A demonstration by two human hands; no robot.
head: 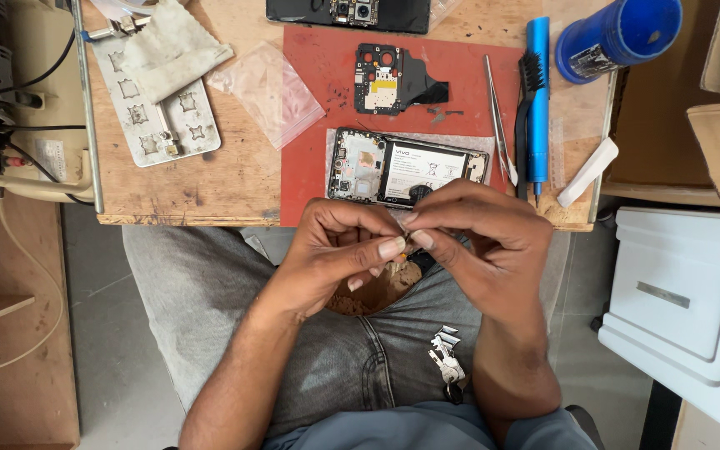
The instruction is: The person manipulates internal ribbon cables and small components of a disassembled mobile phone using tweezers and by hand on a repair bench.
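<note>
A tiny part (pixel 407 241), too small to identify, perhaps a screw or clip, is pinched between the fingertips of the left hand (pixel 339 250) and right hand (pixel 475 237), both closed on it over the lap, just off the bench (pixel 210 179) edge. Held close like this, it sits right under the eyes. Just beyond, the opened phone (pixel 408 171) lies on a red mat (pixel 318 67) with its removed board (pixel 387 79) above. Tweezers (pixel 498 117) and a blue brush (pixel 535 92) lie to the right, within reach. Keys (pixel 446 357) hang at the jeans.
</note>
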